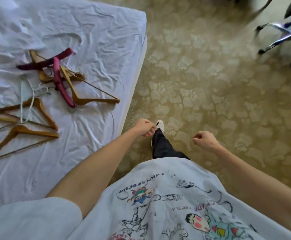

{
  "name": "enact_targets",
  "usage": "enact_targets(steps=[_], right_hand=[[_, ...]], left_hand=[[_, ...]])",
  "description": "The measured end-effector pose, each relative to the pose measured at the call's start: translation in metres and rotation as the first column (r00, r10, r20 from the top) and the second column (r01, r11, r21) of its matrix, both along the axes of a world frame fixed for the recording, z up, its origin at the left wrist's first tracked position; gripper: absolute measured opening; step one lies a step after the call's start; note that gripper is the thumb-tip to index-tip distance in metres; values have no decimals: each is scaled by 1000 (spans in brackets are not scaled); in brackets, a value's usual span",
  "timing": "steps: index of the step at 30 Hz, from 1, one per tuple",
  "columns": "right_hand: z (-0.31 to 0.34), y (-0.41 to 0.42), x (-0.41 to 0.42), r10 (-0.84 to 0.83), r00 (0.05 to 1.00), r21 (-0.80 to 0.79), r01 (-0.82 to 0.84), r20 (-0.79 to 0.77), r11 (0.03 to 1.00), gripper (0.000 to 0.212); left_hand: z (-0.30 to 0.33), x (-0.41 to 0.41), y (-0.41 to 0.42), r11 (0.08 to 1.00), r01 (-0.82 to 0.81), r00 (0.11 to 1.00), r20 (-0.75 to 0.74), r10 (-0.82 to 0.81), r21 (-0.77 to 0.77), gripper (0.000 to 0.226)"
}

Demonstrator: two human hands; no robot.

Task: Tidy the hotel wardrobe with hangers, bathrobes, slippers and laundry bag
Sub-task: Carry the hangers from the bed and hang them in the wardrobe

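Standing beside the bed (106,28), a person looks down at a patterned carpet (210,94) with both bare arms held out in front. The left hand (144,127) hangs just past the bed's corner, fingers loosely curled and holding nothing. The right hand (204,140) hangs farther from the bed, over the carpet, fingers also loosely curled and empty. Between the hands a dark trouser leg (162,146) ends in a white shoe (159,125) on the carpet near the bed's edge.

On the bed's crumpled white sheet lies a scattered pile of hangers: several wooden hangers (92,99), two padded magenta hangers (60,84) crossing one another on top of some of them, and a thin white hanger (27,103) among them. A chair base (286,37) with wheels stands on the carpet well apart from the bed, blurred.
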State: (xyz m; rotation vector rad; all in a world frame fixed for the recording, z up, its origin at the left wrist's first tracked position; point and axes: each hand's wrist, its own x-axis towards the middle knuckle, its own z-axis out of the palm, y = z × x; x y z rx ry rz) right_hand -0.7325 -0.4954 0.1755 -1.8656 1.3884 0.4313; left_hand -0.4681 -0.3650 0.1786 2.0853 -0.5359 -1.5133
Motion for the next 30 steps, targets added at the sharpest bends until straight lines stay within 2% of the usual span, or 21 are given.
enact_targets(steps=[3,6,11,15,20,25,27,30], right_hand=[[6,-82,46,-22,1000,10,22,23,1000,18],[19,-152,104,39,998,8,-40,51,999,18],[38,-243,224,233,965,11,-236,121,972,20],[54,-291,334,400,897,-4,-406,187,914,20],[51,-343,467,607,763,-16,-620,224,785,20],[53,-413,580,746,638,9,-761,189,649,20],[57,-447,618,803,576,17,-814,154,581,19],[56,-502,671,841,525,0,-848,129,530,12]], left_hand=[[1,44,-81,999,26,1000,4,-26,38,19],[6,93,-144,997,23,1000,19,-24,74,19],[5,172,-207,984,-171,982,85,167,51,18],[-7,226,-210,926,-345,938,77,337,152,18],[-34,288,-212,773,-569,813,53,580,279,20],[-46,356,-266,618,-741,650,48,759,261,13],[-39,379,-303,544,-798,570,35,821,258,10],[-24,418,-355,465,-860,472,-20,881,210,12]])
